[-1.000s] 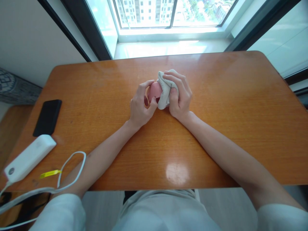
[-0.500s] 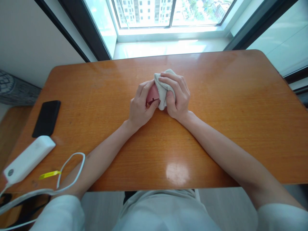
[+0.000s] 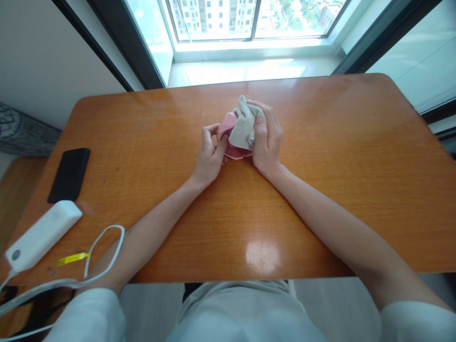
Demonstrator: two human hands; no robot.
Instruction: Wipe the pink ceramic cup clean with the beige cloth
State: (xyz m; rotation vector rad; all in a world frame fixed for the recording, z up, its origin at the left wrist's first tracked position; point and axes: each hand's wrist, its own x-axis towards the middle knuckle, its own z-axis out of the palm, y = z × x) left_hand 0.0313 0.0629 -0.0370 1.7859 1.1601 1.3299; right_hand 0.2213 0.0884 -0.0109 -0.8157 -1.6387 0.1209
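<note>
Head view: the left hand [image 3: 209, 159] grips a curved, pink, seemingly plastic object [image 3: 228, 122] as the right hand [image 3: 268, 145] clasps a pale grey fabric cloth [image 3: 244, 129] against it, apparently wiping, which calls for steady bracing.

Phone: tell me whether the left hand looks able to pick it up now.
Probably not: the left hand is holding the pink item, though nothing seems to block its way to the black phone.
</note>
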